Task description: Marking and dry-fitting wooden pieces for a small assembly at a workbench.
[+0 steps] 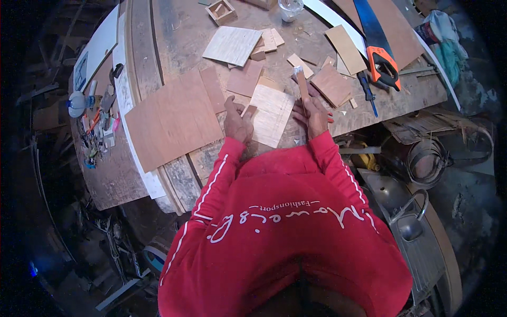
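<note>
At the bench's front edge, my left hand (237, 122) is closed on a small wooden block (250, 110), its thumb up along one side. A pale square wood panel (272, 114) lies between my two hands, with its left edge close to the block. To the right, my right hand (316, 116) grips a narrow wooden stick (301, 84) that points away from me and has a whitish tip. Some of the right fingers are hidden behind the stick. Beyond the hands lie a reddish-brown board (245, 78) and another pale panel (232, 45).
A large brown plywood sheet (174, 120) lies left of my hands. On the right are a handsaw (384, 66) with an orange-and-black handle, a screwdriver (366, 87) and a wood piece (332, 84). A small wooden box (222, 11) and a clear container (290, 10) stand farther back.
</note>
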Motion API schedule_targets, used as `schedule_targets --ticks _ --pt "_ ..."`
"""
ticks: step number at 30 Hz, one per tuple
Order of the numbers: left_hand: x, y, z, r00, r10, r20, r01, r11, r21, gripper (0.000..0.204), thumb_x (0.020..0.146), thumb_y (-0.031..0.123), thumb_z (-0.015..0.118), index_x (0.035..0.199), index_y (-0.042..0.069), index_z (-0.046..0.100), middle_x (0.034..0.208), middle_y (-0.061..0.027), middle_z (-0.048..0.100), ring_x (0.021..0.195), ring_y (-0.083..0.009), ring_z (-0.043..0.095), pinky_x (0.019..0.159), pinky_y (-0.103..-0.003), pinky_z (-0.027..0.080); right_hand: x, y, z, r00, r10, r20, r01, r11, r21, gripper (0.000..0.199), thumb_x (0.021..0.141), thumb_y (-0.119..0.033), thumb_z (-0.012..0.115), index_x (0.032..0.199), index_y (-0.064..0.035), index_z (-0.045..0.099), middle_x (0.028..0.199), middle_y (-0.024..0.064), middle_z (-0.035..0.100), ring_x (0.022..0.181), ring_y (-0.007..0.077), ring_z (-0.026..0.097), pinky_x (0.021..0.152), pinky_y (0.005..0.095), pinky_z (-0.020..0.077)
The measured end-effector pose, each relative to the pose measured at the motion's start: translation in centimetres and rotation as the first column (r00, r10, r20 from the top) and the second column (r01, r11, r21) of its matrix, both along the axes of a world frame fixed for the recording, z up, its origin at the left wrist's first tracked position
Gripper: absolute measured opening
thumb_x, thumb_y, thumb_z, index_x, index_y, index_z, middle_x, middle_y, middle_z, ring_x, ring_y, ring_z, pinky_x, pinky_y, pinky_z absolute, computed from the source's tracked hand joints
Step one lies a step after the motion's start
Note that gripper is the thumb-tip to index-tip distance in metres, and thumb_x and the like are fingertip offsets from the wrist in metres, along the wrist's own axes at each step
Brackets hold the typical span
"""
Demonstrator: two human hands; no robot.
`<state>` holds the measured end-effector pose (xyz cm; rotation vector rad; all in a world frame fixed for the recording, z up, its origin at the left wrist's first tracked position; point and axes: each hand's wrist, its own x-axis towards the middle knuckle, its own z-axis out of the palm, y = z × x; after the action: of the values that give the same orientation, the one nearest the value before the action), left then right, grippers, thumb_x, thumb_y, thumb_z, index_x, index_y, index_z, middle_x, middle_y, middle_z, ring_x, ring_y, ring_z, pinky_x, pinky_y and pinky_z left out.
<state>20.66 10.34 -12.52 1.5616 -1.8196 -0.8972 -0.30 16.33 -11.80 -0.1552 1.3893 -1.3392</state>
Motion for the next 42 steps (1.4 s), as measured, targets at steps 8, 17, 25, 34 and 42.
schedule_targets --ticks 8,17,25,34,42 --pt "0.7 0.6 0.2 0.998 0.009 -0.066 -0.006 0.999 0.039 0.061 0.077 -0.002 0.056 0.13 -0.003 0.026 0.084 -0.0125 0.053 0.078 -0.0219 0.056 0.071 -0.033 0.047 0.2 0.3 0.3 0.998 0.028 -0.059 -0.031 0.998 -0.051 0.027 0.089 -0.023 0.053 0.103 -0.001 0.052 0.093 0.0048 0.055 0.081 0.013 0.055 0.068 0.0267 0.0517" --pt "-1.8 0.0 1.3 0.987 0.145 -0.076 -0.142 0.989 0.044 0.065 0.077 0.014 0.067 0.128 -0.003 0.031 0.079 -0.0123 0.06 0.066 -0.0257 0.058 0.062 -0.037 0.046 1.7 2.7 -0.7 0.923 0.052 -0.382 -0.088 0.993 -0.077 0.024 0.087 -0.022 0.055 0.096 0.0 0.056 0.08 0.0046 0.056 0.066 0.0111 0.05 0.059 0.0255 0.0427" --pt "-3.1 -1.6 -0.3 0.995 0.076 0.059 -0.071 0.995 -0.074 0.059 0.078 0.013 0.064 0.127 0.001 0.034 0.086 -0.0121 0.057 0.082 -0.0297 0.056 0.077 -0.044 0.038 -0.1 3.8 -1.9 0.904 0.129 -0.408 -0.153 0.988 -0.025 0.021 0.091 -0.021 0.053 0.1 -0.0022 0.054 0.088 0.0033 0.056 0.078 0.0111 0.058 0.062 0.0244 0.0506" --pt "-2.4 -1.8 -1.1 0.999 -0.041 0.025 0.045 0.986 -0.159 0.058 0.075 0.006 0.061 0.126 0.0 0.034 0.085 -0.0119 0.06 0.082 -0.0303 0.057 0.078 -0.043 0.038 0.2 3.7 -0.9 0.967 0.144 -0.208 -0.143 0.99 0.02 0.019 0.091 -0.021 0.054 0.095 -0.0025 0.053 0.089 0.0062 0.06 0.076 0.0139 0.062 0.057 0.0245 0.0512" --pt "-2.7 -2.0 -1.1 0.998 -0.023 0.06 0.037 0.972 -0.233 0.062 0.074 0.007 0.063 0.127 0.0 0.032 0.086 -0.0107 0.061 0.083 -0.0312 0.057 0.08 -0.043 0.038 0.9 2.9 -0.1 0.979 0.092 -0.179 -0.093 0.996 0.008 0.018 0.088 -0.019 0.056 0.088 -0.0012 0.053 0.078 0.0063 0.061 0.063 0.0111 0.056 0.055 0.0245 0.0484"
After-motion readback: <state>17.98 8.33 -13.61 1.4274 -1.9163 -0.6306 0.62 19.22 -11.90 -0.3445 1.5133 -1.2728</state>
